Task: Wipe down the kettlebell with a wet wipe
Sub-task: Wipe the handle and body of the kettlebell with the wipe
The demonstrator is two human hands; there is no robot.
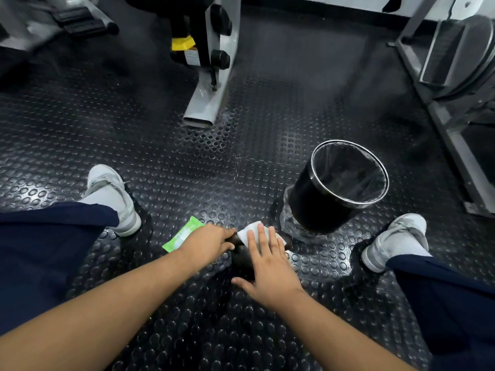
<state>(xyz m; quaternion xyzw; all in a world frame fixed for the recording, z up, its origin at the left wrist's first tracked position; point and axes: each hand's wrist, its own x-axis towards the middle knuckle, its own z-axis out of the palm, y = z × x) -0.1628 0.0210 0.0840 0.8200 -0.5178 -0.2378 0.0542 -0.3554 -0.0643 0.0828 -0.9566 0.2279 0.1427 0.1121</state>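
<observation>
Kettlebell [242,259]: dark, standing on the studded rubber floor [187,162] between the person's 2 feet, largely covered by both hands. Head view: left hand [207,243] grips its dark upper part, fingers curled round it. Right hand [270,269] lies flat, fingers straight and spread, pressing a white wet wipe [245,232] onto the kettlebell. Green wipe packet [182,235] lies just beside the left hand. Black lined bin [337,183] stands near, to the right.

Black studded rubber floor [187,156] — kettlebell [242,259], green wipe pack [182,235], lined black bin [321,202]
</observation>
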